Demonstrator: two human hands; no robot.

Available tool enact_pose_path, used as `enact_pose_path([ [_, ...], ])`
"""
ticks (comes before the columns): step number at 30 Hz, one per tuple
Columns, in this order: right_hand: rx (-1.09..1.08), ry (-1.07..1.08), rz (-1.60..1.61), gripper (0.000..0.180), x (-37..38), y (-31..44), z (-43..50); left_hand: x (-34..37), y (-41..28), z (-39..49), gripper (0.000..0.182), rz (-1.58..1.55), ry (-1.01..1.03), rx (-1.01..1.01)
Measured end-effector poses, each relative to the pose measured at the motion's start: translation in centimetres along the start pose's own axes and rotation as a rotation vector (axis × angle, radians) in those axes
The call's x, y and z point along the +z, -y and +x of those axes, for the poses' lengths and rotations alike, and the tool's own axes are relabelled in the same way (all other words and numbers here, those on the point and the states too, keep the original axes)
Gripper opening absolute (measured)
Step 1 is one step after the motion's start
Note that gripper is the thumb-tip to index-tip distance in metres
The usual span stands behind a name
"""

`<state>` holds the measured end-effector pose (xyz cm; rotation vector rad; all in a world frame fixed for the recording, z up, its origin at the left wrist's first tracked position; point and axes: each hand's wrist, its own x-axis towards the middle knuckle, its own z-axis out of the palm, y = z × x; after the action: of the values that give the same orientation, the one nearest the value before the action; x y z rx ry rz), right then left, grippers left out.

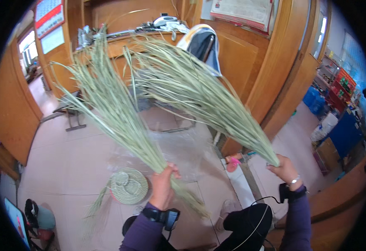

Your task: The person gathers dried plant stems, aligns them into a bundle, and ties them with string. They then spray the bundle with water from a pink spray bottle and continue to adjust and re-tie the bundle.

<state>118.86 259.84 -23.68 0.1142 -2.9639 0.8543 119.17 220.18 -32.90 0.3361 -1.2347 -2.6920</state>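
My left hand (164, 185) is closed around a long bundle of pale green dried grass or straw (123, 125). Its loose tips fan up and away from me, while shorter ends stick out below the fist. A second, thicker bundle of the same stalks (201, 94) is gripped at its narrow end by my right hand (283, 169) and leans to the left. Beyond my hands the tips of the two bundles come close together. On the floor left of my left hand lies a round coiled straw piece (129, 185) with a loose tail of stalks (100, 200).
Clear plastic sheeting (183, 150) lies on the tiled floor (70, 157). Ahead stands a wooden desk (117, 47) with clutter, beside a cloth-draped chair back (198, 44). A bucket (43, 216) is at lower left. A wooden door frame (283, 78) rises at right. A cable (258, 224) crosses my knee.
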Motion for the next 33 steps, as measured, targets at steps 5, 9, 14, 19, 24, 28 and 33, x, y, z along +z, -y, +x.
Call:
enact_pose_path([
  [5, -0.140, 0.151, 0.322, 0.026, 12.4, 8.4, 7.5, 0.8, 0.6, 0.4, 0.007, -0.241, 0.191, 0.027],
  [9, -0.194, 0.191, 0.608, 0.028, 20.0, 11.6, 9.0, 0.0, 1.1, 1.6, 0.007, -0.225, 0.274, 0.002],
  [14, -0.004, 0.668, 1.116, 0.021, 23.8, 9.7, 9.3, -0.7, 2.8, 2.8, 0.003, -0.007, 0.301, -0.108],
  [19, -0.138, 1.122, 1.469, 0.026, 24.9, 7.9, 10.1, -1.4, 4.0, 3.9, 0.016, 0.146, 0.483, -0.409],
  [24, -0.001, 1.304, 1.752, 0.039, 25.4, 7.4, 8.0, 0.0, 4.4, 4.2, 0.028, 0.041, 0.695, -0.302],
  [28, -0.089, 1.288, 1.527, 0.048, 25.0, 7.3, 7.2, 0.3, 3.2, 3.9, 0.025, 0.125, 0.786, -0.342],
  [33, -0.123, 0.958, 0.775, 0.057, 21.8, 9.1, 7.9, 0.2, 3.4, 3.8, 0.026, 0.290, 0.698, -0.209],
])
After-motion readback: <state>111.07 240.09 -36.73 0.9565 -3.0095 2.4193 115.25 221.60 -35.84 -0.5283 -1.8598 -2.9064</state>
